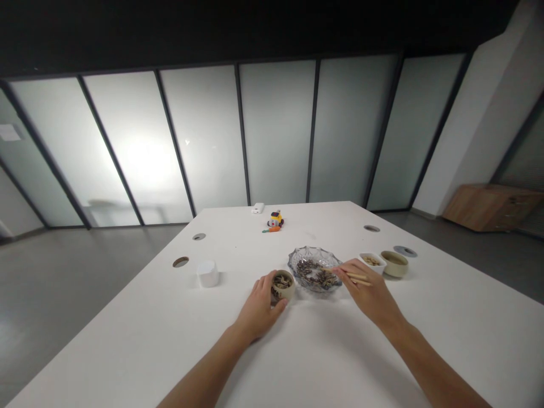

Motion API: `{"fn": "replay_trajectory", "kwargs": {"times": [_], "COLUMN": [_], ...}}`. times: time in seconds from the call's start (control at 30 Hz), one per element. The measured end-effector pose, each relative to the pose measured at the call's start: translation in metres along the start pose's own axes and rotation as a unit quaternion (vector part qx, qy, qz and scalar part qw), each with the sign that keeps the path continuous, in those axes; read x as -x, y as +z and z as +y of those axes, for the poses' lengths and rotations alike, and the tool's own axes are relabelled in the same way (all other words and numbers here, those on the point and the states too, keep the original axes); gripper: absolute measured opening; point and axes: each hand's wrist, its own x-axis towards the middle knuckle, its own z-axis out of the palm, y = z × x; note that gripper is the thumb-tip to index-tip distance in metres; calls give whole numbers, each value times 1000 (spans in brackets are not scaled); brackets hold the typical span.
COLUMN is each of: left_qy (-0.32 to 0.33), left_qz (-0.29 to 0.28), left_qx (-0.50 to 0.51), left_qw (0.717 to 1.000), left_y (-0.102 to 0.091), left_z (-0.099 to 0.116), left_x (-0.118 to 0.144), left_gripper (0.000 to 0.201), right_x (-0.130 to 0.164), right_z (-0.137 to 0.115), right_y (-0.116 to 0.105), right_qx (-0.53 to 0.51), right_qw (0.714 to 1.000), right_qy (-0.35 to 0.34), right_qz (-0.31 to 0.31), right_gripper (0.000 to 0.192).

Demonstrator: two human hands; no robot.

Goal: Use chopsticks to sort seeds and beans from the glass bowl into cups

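Note:
My left hand (pixel 260 306) is wrapped around a small beige cup (pixel 284 286) that holds dark seeds, standing on the white table (pixel 178 334). My right hand (pixel 368 290) grips wooden chopsticks (pixel 356 277), their tips over the right side of a clear glass bowl (pixel 315 268) filled with dark seeds. The bowl stands just right of the cup. Whether a seed sits between the chopstick tips is too small to tell.
Right of the glass bowl stand a small white square dish (pixel 372 261) with pale bits and a beige round bowl (pixel 394 263). A white container (pixel 208 273) sits to the left. A small toy (pixel 276 219), a white box (pixel 257 208) and cable holes (pixel 181 262) lie farther back.

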Motion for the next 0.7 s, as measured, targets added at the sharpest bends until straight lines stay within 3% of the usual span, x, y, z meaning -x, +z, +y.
{"fn": "replay_trajectory", "kwargs": {"times": [0.3, 0.5, 0.7], "left_qy": [6, 4, -3], "left_qz": [5, 2, -9], "left_qx": [5, 3, -11], "left_qw": [1000, 1000, 1000], "left_y": [0, 0, 0], "left_z": [1, 1, 1], "left_x": [0, 0, -1], "left_gripper": [76, 76, 78], "right_x": [-2, -2, -2], "right_z": [-5, -8, -13], "right_y": [0, -1, 4], "right_qx": [-14, -17, -66], "right_qw": [1000, 999, 986], "right_qy": [0, -2, 98], "right_qz": [3, 42, 117], "right_gripper": [51, 49, 55]}}
